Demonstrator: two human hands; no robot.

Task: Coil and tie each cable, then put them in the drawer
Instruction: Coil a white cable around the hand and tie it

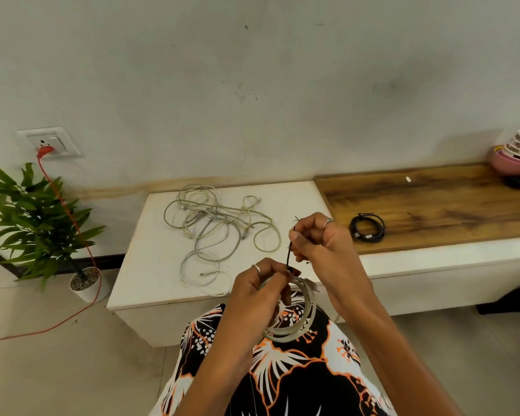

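Note:
My left hand [260,291] grips a coiled white cable [294,322] at its top, over my lap. A thin black tie [288,256] runs up from the coil to my right hand [315,238], which pinches its upper end. Behind my hands, a tangle of loose white cables [219,226] is spread over the white cabinet top [150,265]. A coiled black cable [367,227] lies on the wooden counter [433,205] to the right. No drawer can be made out.
A potted plant [36,217] stands on the floor at the left. An orange cord [72,223] runs from a wall socket [47,144] down across the floor. Stacked bowls [517,154] sit at the far right of the counter.

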